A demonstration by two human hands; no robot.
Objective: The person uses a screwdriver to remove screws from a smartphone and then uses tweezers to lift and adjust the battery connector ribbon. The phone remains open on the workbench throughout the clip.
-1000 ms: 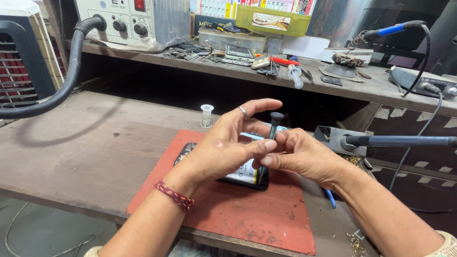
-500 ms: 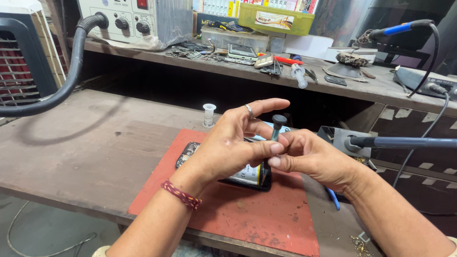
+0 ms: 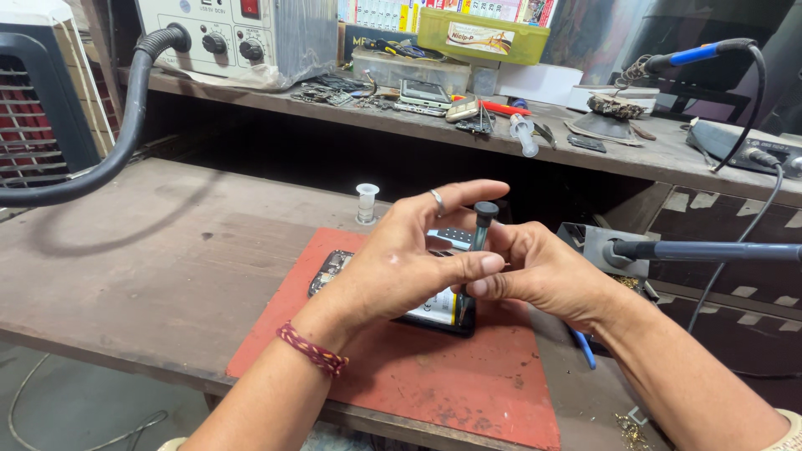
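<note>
the phone (image 3: 434, 307) lay opened, back off, on the red mat (image 3: 468, 384) below both hands, work seemingly midway: the left hand (image 3: 401, 267) and right hand (image 3: 539, 271) pinched an upright screwdriver (image 3: 480, 230) together, other fingers spread.

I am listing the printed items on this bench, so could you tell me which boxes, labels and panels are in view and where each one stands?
Green box: back shelf, centre; flat yellow-green plastic with a pale label on its front.
Clear box: under the green box; see-through, small parts inside.
Control unit: back shelf, left; grey metal, two black knobs, red switch.
Phone: on the red mat, under both hands; dark, with a pale label.
</note>
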